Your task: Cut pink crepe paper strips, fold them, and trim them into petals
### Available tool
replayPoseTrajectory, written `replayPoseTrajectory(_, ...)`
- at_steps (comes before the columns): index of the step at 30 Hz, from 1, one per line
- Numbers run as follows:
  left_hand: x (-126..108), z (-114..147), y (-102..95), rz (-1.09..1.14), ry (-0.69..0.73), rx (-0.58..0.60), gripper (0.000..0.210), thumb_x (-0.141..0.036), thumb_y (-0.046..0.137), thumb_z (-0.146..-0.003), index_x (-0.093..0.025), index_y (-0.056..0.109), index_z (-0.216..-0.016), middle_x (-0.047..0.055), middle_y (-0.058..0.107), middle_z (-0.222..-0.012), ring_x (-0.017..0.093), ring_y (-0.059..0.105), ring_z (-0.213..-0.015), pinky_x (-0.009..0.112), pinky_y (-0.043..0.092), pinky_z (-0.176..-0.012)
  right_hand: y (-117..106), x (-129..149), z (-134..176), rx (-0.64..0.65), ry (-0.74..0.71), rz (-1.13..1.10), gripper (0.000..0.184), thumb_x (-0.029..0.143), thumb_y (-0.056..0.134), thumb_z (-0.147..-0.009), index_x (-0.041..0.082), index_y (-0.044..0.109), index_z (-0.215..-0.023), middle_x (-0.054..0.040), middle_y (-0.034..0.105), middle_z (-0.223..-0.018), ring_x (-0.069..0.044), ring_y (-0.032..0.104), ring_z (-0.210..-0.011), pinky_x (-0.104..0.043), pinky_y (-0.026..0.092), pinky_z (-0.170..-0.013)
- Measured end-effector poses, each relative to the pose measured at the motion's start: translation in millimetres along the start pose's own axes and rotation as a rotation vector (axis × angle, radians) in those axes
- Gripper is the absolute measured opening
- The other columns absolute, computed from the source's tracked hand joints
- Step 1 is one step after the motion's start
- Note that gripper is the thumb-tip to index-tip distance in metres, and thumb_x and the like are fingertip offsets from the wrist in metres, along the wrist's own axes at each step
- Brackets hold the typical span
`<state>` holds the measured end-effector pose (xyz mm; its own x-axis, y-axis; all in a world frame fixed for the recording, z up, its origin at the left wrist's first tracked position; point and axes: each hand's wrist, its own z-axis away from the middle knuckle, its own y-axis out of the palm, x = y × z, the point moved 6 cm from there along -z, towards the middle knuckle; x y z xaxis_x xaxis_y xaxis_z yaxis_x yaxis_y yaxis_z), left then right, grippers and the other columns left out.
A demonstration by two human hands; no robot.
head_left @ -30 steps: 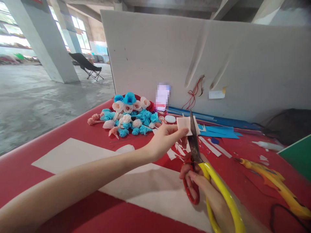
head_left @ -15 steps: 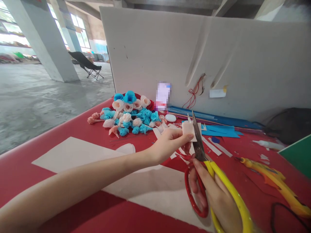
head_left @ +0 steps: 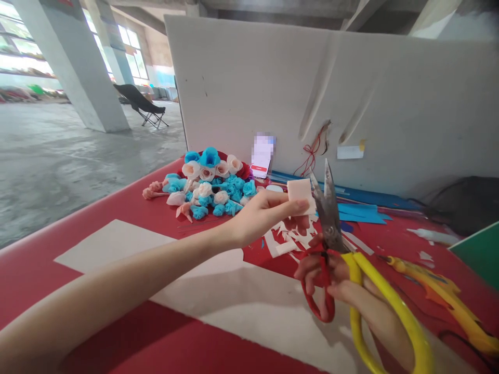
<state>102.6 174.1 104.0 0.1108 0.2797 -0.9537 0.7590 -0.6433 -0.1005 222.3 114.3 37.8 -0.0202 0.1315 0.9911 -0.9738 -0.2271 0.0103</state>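
Note:
Between the thumb and fingers of my left hand point(head_left: 268, 210) is a small, squarish piece of pale pink paper point(head_left: 301, 191), held upright above the table. My right hand point(head_left: 351, 288) grips a large pair of scissors point(head_left: 329, 213) with one red and one yellow handle loop. The blades point up and stand slightly apart, just right of the paper and not around it. White paper scraps point(head_left: 290, 239) lie under my left hand. A large pale sheet point(head_left: 234, 291) spreads on the red table beneath both arms, partly hidden by my left forearm.
Blue and pale pink paper flowers point(head_left: 210, 189) are heaped at the back left. A lit phone point(head_left: 263, 156) leans on the white panel point(head_left: 249, 78). Blue paper strips point(head_left: 358, 212) lie behind the scissors. A yellow glue gun point(head_left: 436, 291) rests at the right.
The scissors have moved right and toward me, off the paper's right edge, and their blades are wider apart. My left hand has shifted slightly left and up with the paper.

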Motion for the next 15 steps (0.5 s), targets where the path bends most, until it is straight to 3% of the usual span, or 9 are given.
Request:
replayPoseTrajectory(4, -6, 0, -4.2, -0.024, 0.046, -0.005, 0.036, -0.033, 0.047, -0.089, -0.014, 0.063, -0.064, 0.002, 0.064, -0.064, 0.008, 0.051, -0.059, 0.019, 0.041, -0.06, 2, -1, -8, -0.008, 0.043, 0.007, 0.025, 0.045, 0.041, -0.079, 0.022, 0.052, -0.077, -0.0011, 0.061, -0.059, -0.014, 0.059, -0.052, -0.017, 0.04, -0.034)
replayPoseTrajectory(9, -10, 0, -7.2, -0.052, 0.059, -0.012, 0.038, -0.032, 0.047, -0.088, -0.014, 0.056, -0.055, 0.0, 0.058, -0.058, 0.008, 0.052, -0.058, 0.02, 0.04, -0.06, 13, 10, -1, -0.05, 0.041, 0.015, 0.025, 0.036, 0.031, -0.086, 0.023, 0.051, -0.084, 0.0013, 0.062, -0.063, -0.009, 0.056, -0.045, -0.015, 0.038, -0.035)
replayPoseTrajectory(15, -8, 2, -2.6, -0.077, 0.035, 0.06, 0.038, -0.035, 0.048, -0.086, -0.015, 0.052, -0.054, 0.0, 0.055, -0.056, 0.009, 0.051, -0.055, 0.022, 0.039, -0.057, 20, 19, 7, -0.08, 0.004, 0.058, 0.02, 0.032, 0.032, -0.086, 0.022, 0.049, -0.084, 0.0028, 0.06, -0.06, -0.007, 0.052, -0.038, -0.015, 0.035, -0.035)
